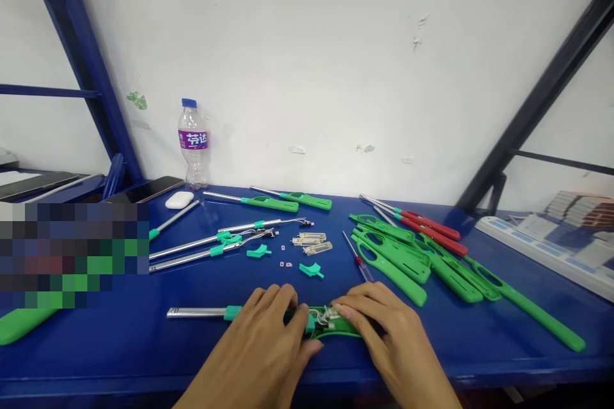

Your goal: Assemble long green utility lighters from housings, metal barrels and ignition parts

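Pinning the open lighter shell [343, 329] flat on the bench [119, 345], bottom centre of frame, both hands on it. Left hand [268, 332]: grip closed over the shell's left end, where the metal tube [196, 312] sticks out toward the left. Right hand [384, 332]: grip closed on the right part of the shell, fingertips down on the white wires [323, 315] lying in the cavity.

My read on doing this bit well:
- hold the shell level with the left hand so the tube doesn't lever it up
- press the wires with fingertip pads only, light force; they look thin and would kink or pop out
- check nothing sits proud of the shell edge; can't tell from here whether it's all seated, the fingers cover it

Just beyond the hands: two loose green trigger pieces [311, 270], some tiny pale bits [285, 263], clear plastic tanks [311, 243], a red-handled screwdriver [357, 259]. Right of centre: a pile of green shells [407, 255], with red lighters [426, 227] behind it. Left of centre: part-built tubes [215, 243]. Further back: two closed green lighters [288, 200]. At the wall, upper left: a drink bottle [193, 144], a white earbud case [179, 199], a phone [148, 189].
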`<state>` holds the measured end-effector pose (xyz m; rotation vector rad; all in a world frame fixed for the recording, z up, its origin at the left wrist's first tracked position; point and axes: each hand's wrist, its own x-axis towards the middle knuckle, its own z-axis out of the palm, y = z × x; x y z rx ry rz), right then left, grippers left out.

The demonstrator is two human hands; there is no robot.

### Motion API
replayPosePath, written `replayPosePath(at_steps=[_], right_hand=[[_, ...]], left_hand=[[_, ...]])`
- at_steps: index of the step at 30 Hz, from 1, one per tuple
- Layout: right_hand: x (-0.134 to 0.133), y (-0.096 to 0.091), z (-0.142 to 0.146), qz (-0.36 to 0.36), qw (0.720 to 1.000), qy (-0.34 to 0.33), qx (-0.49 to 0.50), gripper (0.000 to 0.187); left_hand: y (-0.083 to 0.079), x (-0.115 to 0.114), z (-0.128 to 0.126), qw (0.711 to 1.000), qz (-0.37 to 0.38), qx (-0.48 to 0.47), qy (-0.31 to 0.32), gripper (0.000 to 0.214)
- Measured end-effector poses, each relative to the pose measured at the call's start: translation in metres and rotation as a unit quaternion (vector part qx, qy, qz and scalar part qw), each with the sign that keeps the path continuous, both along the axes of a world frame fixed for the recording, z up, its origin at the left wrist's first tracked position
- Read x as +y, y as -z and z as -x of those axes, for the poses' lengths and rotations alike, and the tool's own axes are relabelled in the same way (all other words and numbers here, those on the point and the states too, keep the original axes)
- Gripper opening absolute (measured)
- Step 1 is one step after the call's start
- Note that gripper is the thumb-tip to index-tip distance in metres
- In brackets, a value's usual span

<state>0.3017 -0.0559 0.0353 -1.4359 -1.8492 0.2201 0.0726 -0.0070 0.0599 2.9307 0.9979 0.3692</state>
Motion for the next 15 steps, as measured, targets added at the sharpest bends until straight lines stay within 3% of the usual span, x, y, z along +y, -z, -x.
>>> replayPosePath(at_steps=[6,15], right_hand=[[-0.003,-0.005,0.003,0.006,1.000,-0.020,-0.002,0.027],[-0.004,-0.007,0.006,0.017,0.999,-0.036,-0.005,0.031]], left_hand=[[0.005,0.002,0.002,1.000,-0.015,0.011,0.001,0.017],[-0.015,0.009,0.007,0.999,0.022,-0.026,0.040,0.023]])
